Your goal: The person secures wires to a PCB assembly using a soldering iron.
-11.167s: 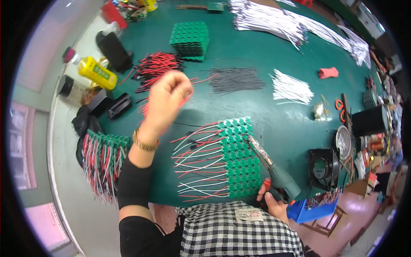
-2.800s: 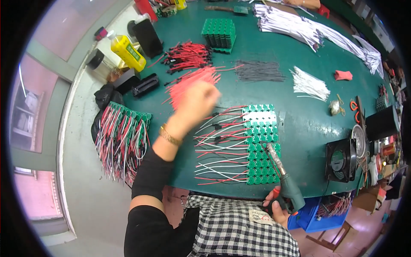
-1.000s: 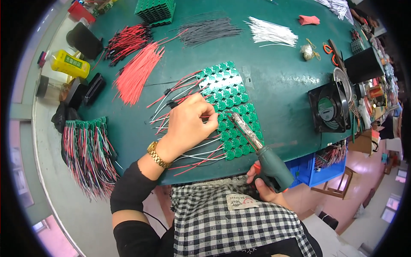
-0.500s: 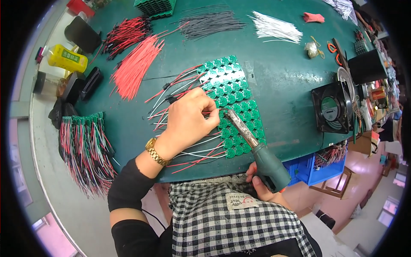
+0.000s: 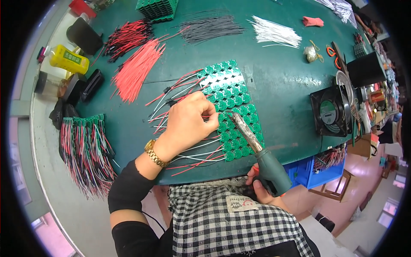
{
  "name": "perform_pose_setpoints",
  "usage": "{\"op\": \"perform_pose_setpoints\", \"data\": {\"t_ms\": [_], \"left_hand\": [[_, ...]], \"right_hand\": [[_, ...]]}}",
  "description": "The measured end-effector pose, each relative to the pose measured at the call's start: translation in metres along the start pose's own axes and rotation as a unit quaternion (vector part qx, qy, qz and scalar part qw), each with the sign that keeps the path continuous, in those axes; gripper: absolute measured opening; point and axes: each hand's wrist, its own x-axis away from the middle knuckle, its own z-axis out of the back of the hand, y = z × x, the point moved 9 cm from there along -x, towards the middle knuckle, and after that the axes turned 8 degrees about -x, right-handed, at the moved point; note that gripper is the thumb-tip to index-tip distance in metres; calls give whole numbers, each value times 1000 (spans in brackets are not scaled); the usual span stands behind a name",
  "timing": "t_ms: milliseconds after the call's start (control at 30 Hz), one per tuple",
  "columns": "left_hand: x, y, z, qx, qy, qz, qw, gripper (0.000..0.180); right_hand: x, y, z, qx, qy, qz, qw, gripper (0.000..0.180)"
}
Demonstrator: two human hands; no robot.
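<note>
Pinching a thin wire with left hand [image 5: 188, 124] fingers against green board panel [image 5: 233, 111]; gripping soldering iron [image 5: 261, 156] in right hand [image 5: 261, 188], tip beside fingertips. Many leads attached already; upper rows apparently bare.

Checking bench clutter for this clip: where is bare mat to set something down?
Bare green mat lies between the green board panel, the white wires and the black fan. Crowded: left of the panel under the left hand, and around the red wires.
</note>
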Motion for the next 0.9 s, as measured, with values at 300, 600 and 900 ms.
{"op": "perform_pose_setpoints", "data": {"t_ms": [300, 600, 900], "left_hand": [[2, 16, 2, 49, -2, -58, 997, 7], [1, 22, -4, -7, 0, -94, 996, 9], [2, 11, -1, 54, -14, -44, 997, 11]], "right_hand": [[0, -3, 4, -33, 15, -1, 999, 17], [-6, -5, 4, -12, -5, 30, 999, 19], [-4, -4, 3, -47, -18, 17, 999, 21]]}}
